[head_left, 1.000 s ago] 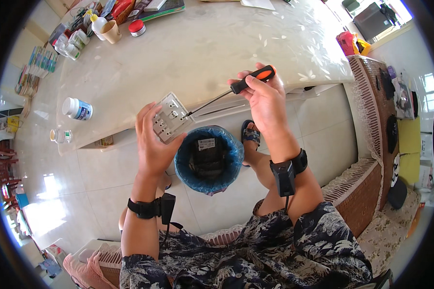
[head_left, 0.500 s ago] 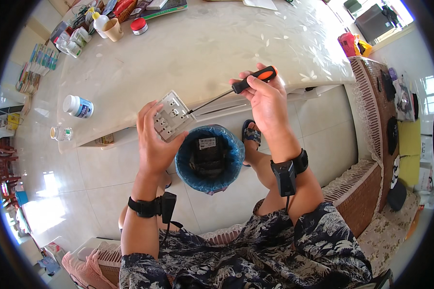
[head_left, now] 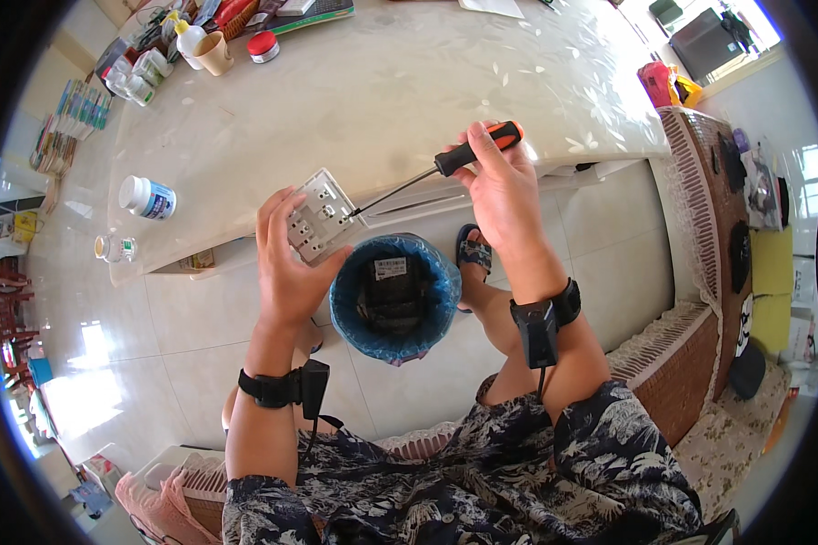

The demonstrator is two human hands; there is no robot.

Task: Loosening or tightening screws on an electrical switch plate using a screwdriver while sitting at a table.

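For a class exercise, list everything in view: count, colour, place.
table: 1, cream, ahead
plate: 1, white, centre
screwdriver: 1, black-orange, centre
bin: 1, blue-lined, below plate
bottle: 1, white, table left
jar: 1, clear, near bottle
pump bottle: 1, white, back left
cup: 1, tan, back left
tub: 1, red-lidded, beside cup
clutter: uncounted, mixed, back left
books: several, mixed, left
seat: 1, brown, right
straps: 2, black, forearms
left hand: 1, holding plate
right hand: 1, holding screwdriver
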